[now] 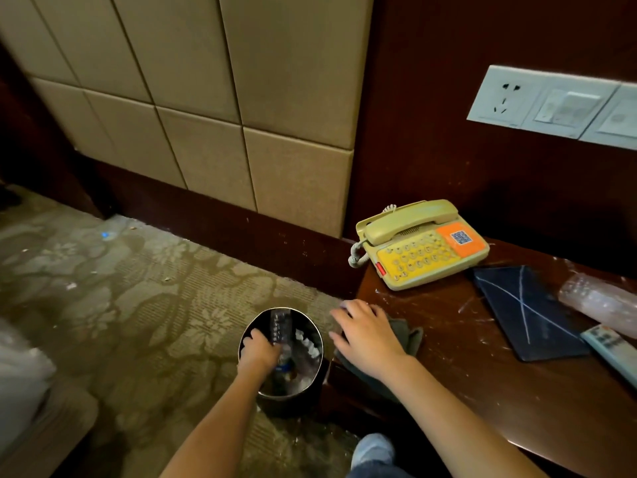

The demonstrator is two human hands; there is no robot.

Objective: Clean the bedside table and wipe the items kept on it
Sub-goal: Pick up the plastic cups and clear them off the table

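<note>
The dark wooden bedside table [465, 374] is streaked with white marks and crumbs. My right hand [365, 334] lies flat with spread fingers on a dark grey cloth [412, 334] at the table's left edge. On the floor beside the table stands a round black waste bin [293, 405] holding white scraps. My left hand [258, 350] reaches into it and grips a clear plastic bottle [281, 324] that stands upright inside. A yellowish telephone [420, 246] sits at the table's back, a dark folder [524, 312] to its right.
A white remote [610, 350] and a crumpled clear plastic bottle [596, 298] lie at the table's right edge. A socket panel [551, 105] is on the wood wall above. Patterned carpet [138, 288] with litter spreads left; white bedding [20, 374] is at the lower left.
</note>
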